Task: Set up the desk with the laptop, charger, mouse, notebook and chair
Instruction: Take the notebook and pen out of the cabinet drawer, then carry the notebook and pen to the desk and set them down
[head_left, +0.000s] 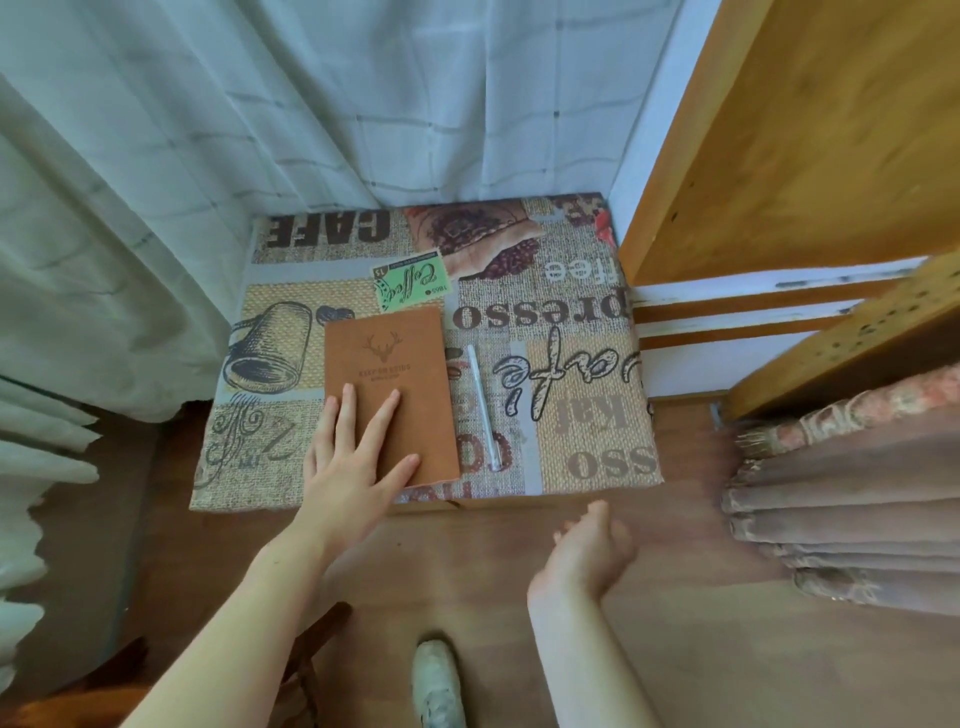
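Observation:
A brown notebook (388, 378) with a deer-head stamp lies flat on a small table covered by a coffee-print cloth (582, 441). My left hand (353, 462) rests flat on the notebook's near left corner, fingers spread, not gripping it. A white pen (483, 408) lies on the cloth just right of the notebook. My right hand (589, 553) hovers open and empty over the floor in front of the table's near edge. No laptop, charger or mouse is in view.
White curtains (260, 130) hang behind and left of the table. A yellow wooden shelf unit (810, 156) stands at the right, with brown draped fabric (841, 493) below it. A dark wooden chair part (306, 665) and my shoe (436, 686) show on the wooden floor.

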